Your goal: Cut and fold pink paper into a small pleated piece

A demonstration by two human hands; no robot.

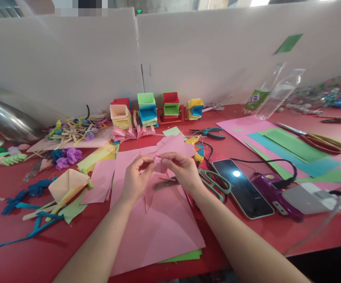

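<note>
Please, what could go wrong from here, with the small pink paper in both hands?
The small pink paper, pinched between the left hand and right hand, may crease or slip, then be hard to spot on the large pink sheet.

The green-handled scissors appear to pass below the right hand, so lowering it could perhaps touch them.

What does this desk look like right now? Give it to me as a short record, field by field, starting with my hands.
Left hand: pinching a small pink paper piece
Right hand: pinching the same piece from its other side
Beneath hands: large pink sheet, with green paper showing under its near edge
Right of hands: green-handled scissors, then a phone
Back: colorful paper boxes, before a white partition
Far left: metal jug
</note>
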